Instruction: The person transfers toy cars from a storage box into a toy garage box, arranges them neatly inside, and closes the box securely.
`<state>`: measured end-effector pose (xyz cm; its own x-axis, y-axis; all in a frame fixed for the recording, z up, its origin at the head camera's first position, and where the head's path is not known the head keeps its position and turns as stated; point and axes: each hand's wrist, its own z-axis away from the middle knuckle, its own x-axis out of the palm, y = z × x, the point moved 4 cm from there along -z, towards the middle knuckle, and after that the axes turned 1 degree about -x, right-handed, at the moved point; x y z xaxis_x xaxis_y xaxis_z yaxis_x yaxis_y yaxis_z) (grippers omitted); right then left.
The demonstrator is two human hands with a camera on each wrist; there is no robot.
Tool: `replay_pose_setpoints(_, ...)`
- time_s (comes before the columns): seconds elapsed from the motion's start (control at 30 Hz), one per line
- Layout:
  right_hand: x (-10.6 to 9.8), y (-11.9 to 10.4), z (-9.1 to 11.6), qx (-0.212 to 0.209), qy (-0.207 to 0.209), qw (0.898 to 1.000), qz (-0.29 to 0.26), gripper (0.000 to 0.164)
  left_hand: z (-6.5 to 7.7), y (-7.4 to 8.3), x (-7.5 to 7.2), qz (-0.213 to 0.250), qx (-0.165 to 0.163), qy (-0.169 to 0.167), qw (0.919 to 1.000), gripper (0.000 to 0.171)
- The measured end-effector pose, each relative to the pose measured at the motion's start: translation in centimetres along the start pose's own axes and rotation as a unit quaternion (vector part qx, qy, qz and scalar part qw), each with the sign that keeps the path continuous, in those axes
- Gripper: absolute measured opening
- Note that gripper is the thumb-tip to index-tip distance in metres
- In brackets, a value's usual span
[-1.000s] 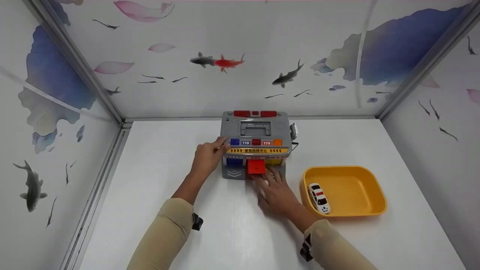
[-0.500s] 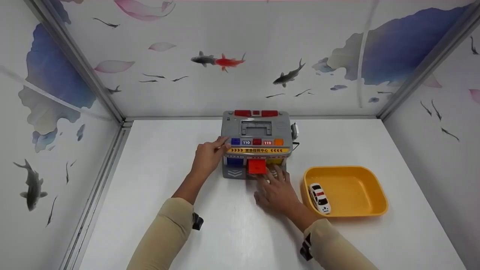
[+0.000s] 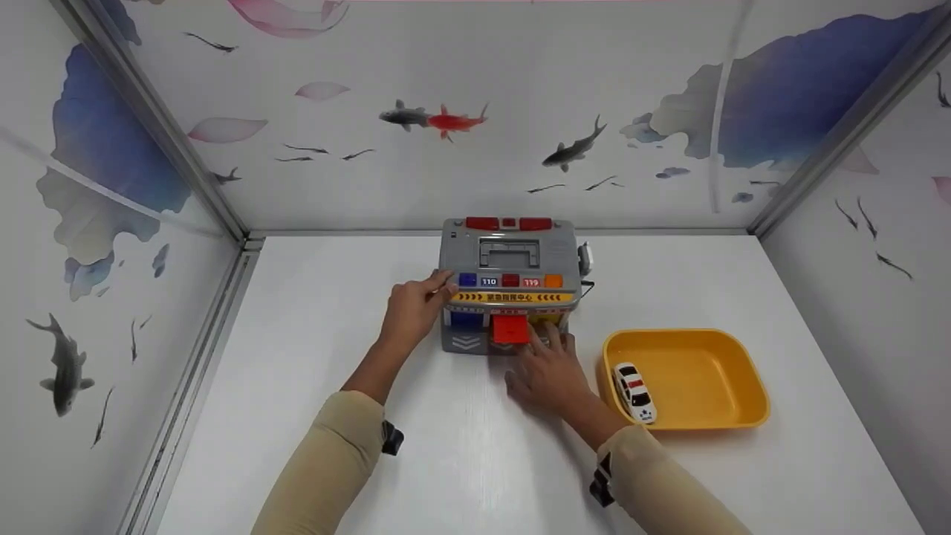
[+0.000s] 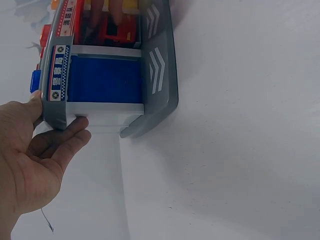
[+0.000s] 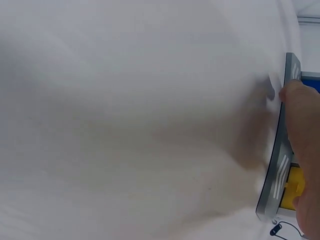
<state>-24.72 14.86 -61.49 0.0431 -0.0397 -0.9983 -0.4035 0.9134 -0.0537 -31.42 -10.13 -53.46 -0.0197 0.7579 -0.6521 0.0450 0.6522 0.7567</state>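
A grey toy garage (image 3: 513, 256) stands near the back wall, its red middle door (image 3: 510, 329) swung up and out. Thumb and fingers of my left hand (image 3: 410, 312) pinch the roof's front left corner; the left wrist view shows the thumb above and fingertips below the edge. My right hand (image 3: 548, 375) is at the front, fingers reaching into the middle bay. There, in the left wrist view, fingertips touch a red toy car (image 4: 120, 31), partly hidden. The blue door (image 4: 106, 80) is down, and so is the yellow door (image 5: 295, 187).
To the right stands a yellow bin (image 3: 695, 383) with a white toy car (image 3: 634, 394) leaning along its left side. A small handset-like part (image 3: 585, 258) and a black cord stick out from the garage's right side. Printed wall panels enclose the white table (image 3: 319, 461).
My right hand has shifted slightly forward, its fingers reaching further into the middle bay under the raised red door. The left hand keeps its grip on the roof corner.
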Motion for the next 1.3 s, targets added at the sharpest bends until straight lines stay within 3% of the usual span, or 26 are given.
replay_pose_setpoints(0.37,-0.4,0.2,-0.5,-0.010,-0.002,1.000,-0.005,0.071,-0.1,0.2,0.0,0.008,0.005,-0.002,1.0000,0.047)
replay_pose_setpoints(0.73,-0.5,0.7,0.3,-0.029,0.023,0.999,-0.019,0.061,-0.2,0.2,0.1,0.009,0.010,-0.003,0.9999,0.048)
replay_pose_setpoints(1.03,-0.8,1.1,1.4,-0.047,0.062,0.997,-0.007,0.062,-0.1,0.0,0.0,0.025,0.014,-0.004,0.9996,0.047)
replay_pose_setpoints(1.3,-1.8,1.6,2.4,-0.058,0.126,0.990,-0.034,0.066,-0.1,-0.2,0.1,0.023,0.013,-0.004,0.9996,0.047)
